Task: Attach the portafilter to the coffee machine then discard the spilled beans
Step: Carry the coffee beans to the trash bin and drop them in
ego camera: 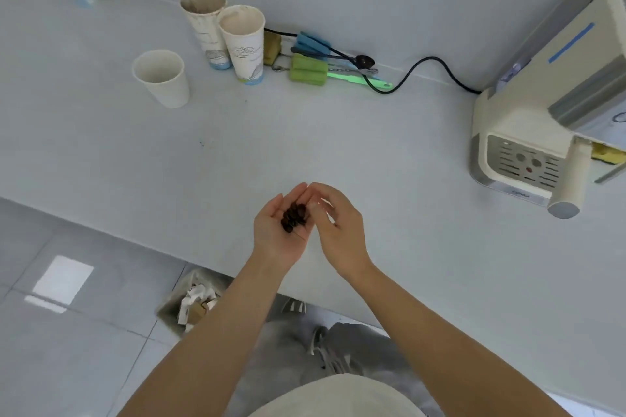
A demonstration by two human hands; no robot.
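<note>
A small heap of dark coffee beans lies in the cupped palm of the left hand, which is held palm-up above the near part of the white counter, its fingers pressed together and curled slightly upward. The right hand is just beside it on the right, fingers loosely bent and close together, fingertips touching the left hand's fingertips at the far end; it pinches nothing that can be seen. At the far right stands the cream coffee machine, with the portafilter attached, its handle pointing toward the near side. A black power cord runs from the machine left along the wall to green and blue cleaning brushes and a black spoon. Left of those stand three paper cups, two of them stained inside. On the floor below the counter's near edge, to the left, a waste bin holds crumpled paper.
</note>
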